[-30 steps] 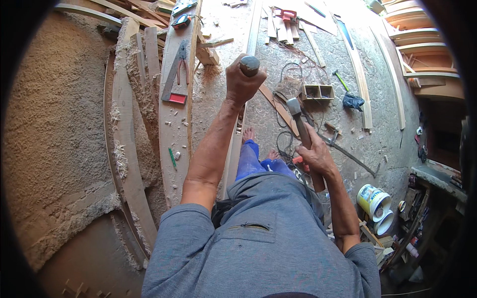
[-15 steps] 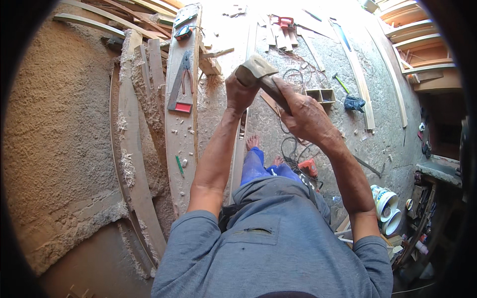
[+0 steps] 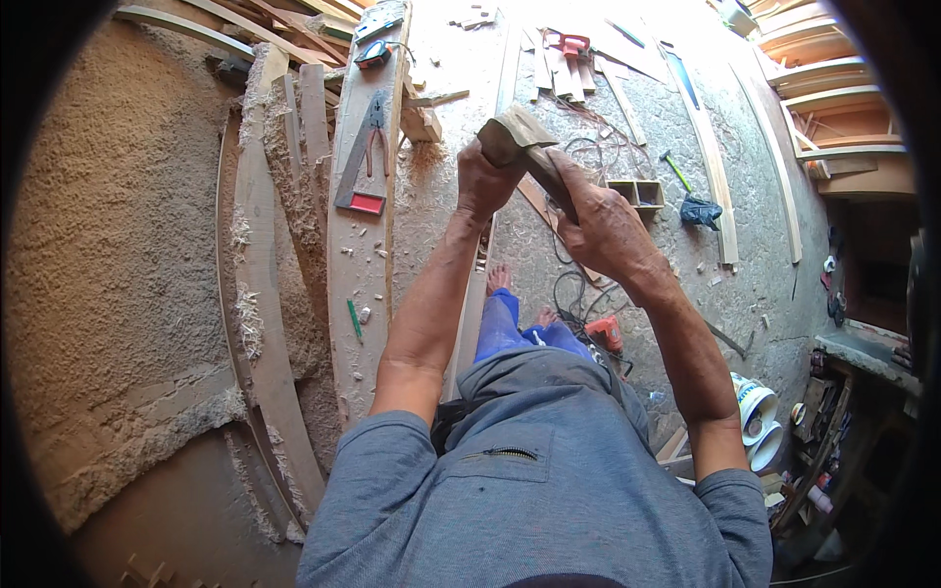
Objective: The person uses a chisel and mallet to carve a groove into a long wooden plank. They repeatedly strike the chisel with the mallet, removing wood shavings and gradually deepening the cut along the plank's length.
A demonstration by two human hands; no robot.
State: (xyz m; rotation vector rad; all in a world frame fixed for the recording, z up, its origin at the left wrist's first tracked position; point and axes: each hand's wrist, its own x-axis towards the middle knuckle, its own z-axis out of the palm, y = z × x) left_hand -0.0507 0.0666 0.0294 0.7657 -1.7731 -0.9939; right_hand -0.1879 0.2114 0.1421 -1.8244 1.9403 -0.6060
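i'm seeing the right hand point(image 3: 606, 227) gripping the hammer point(image 3: 517, 137), upper centre, its head overlapping the left hand point(image 3: 487, 188), which is clenching what i'm judging a hidden handle. hammering is seemingly under way; what's remaining i cannot tell. lower right, a bucket point(image 3: 753, 404) is bearing print.

Both arms point(image 3: 423, 309) reach forward, left hand point(image 3: 487, 189) clenched, right hand point(image 3: 610, 230) near it with fingers point(image 3: 572, 178) curled.

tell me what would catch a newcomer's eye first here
First, the hammer in the right hand, upper centre, its head covering part of the left hand. Then the red power tool right of the feet, and the pliers on the plank at left.
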